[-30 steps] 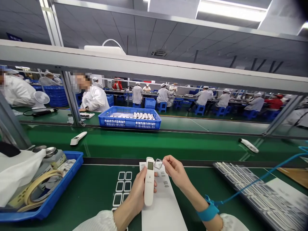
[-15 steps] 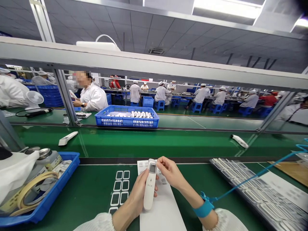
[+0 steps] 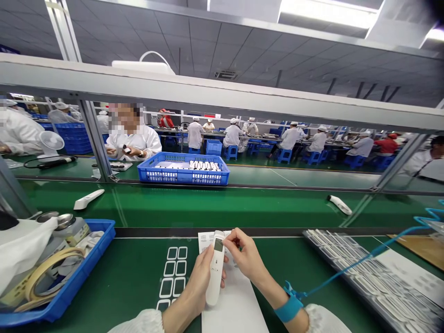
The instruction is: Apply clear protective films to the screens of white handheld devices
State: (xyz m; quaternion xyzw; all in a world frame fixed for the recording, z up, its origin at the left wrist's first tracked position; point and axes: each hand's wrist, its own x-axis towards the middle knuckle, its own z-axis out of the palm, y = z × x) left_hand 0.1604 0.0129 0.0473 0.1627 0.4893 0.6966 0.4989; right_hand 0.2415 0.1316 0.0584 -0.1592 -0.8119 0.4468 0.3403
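A white handheld device with a small dark screen near its top stands tilted over a white sheet. My left hand is wrapped round the device's body, its fingertips showing at the right side. At the screen's upper right corner, my right hand pinches with thumb and forefinger; whatever lies between those fingertips is too small to make out. A blue strap circles my right wrist. Left of the sheet, several white frame-shaped pieces lie in two columns on the green work surface.
A blue tray with jars and tape rolls is at the left. Several flat frames fill a dark tray at the right. Two white devices lie on the green belt, behind which stands a blue basket. People work beyond.
Both devices on the belt have shifted left. My right hand has moved slightly left along the screen's edge. The person across the belt has turned and holds a small item.
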